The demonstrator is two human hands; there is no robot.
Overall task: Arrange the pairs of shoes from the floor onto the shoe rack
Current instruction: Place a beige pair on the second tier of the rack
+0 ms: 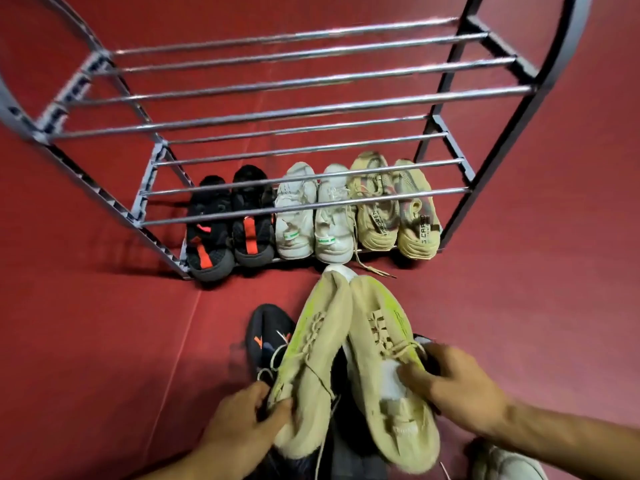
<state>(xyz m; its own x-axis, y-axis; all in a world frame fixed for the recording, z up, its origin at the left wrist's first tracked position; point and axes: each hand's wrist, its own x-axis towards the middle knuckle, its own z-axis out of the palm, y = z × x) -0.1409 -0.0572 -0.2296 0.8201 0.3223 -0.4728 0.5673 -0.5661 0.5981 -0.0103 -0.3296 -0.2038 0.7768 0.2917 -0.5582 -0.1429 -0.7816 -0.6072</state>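
A grey metal shoe rack (304, 114) stands on the red floor ahead. Its bottom shelf holds three pairs side by side: black-and-orange shoes (228, 230), white shoes (315, 220) and tan shoes (394, 209). Low in the frame I hold a beige pair with neon-yellow streaks, toes pointing toward the rack. My left hand (242, 420) grips the left beige shoe (311, 362) at its heel side. My right hand (450, 386) grips the right beige shoe (384, 358) by its collar. A dark navy shoe (266, 337) lies on the floor beneath them, partly hidden.
The rack's two upper shelves (298, 77) of metal bars carry nothing. A light grey shoe (502, 462) shows at the bottom right corner. A loose lace (374, 268) trails from the tan pair onto the floor. Red floor surrounds the rack.
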